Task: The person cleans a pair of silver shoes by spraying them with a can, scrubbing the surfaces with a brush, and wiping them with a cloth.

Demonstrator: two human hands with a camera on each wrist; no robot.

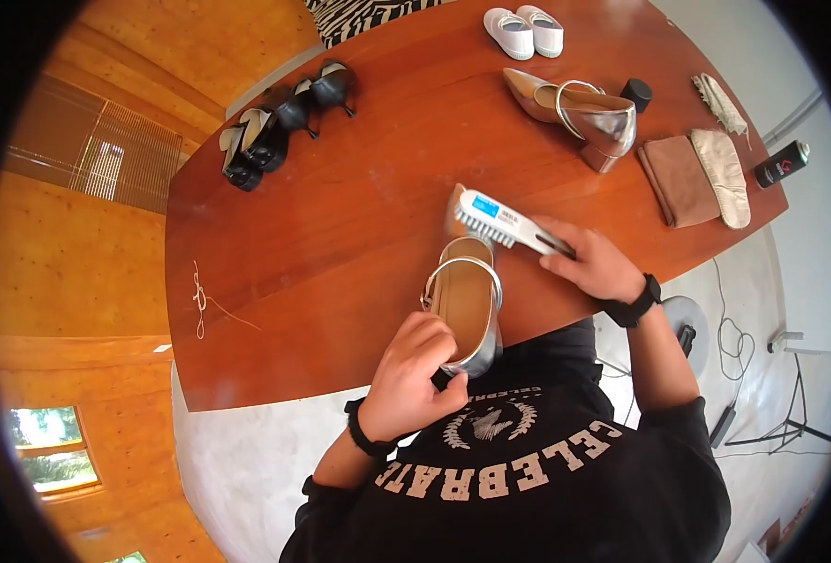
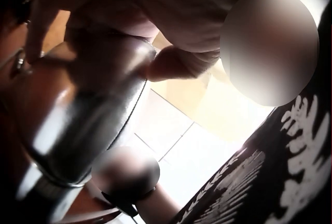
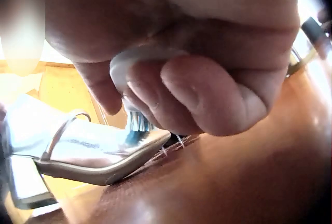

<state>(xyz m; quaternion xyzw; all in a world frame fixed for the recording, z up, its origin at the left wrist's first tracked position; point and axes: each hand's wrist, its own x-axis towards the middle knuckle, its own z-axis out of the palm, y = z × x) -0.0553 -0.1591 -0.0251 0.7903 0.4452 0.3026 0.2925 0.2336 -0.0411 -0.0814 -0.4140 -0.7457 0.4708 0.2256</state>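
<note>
A metallic silver heeled shoe (image 1: 467,305) with an ankle-side strap is held over the table's near edge, toe pointing away from the person. The left hand (image 1: 411,371) grips it at the heel end, fingers over the rim and thumb outside; the left wrist view shows the shiny heel part (image 2: 93,110) close up. In the right hand (image 1: 596,263) is a white-handled brush (image 1: 505,222) with a blue label. Its bristles (image 3: 139,121) touch the upper near the pointed toe in the right wrist view, where fingers (image 3: 207,94) curl round the handle.
The matching silver shoe (image 1: 612,122) stands at the right back, beside a small black round item (image 1: 636,92). White shoes (image 1: 547,36), black heels (image 1: 294,108), a folded brown cloth (image 1: 678,183), a cream pad (image 1: 721,178), a black can (image 1: 783,164) and string (image 1: 202,300) lie around the wooden table (image 1: 340,244).
</note>
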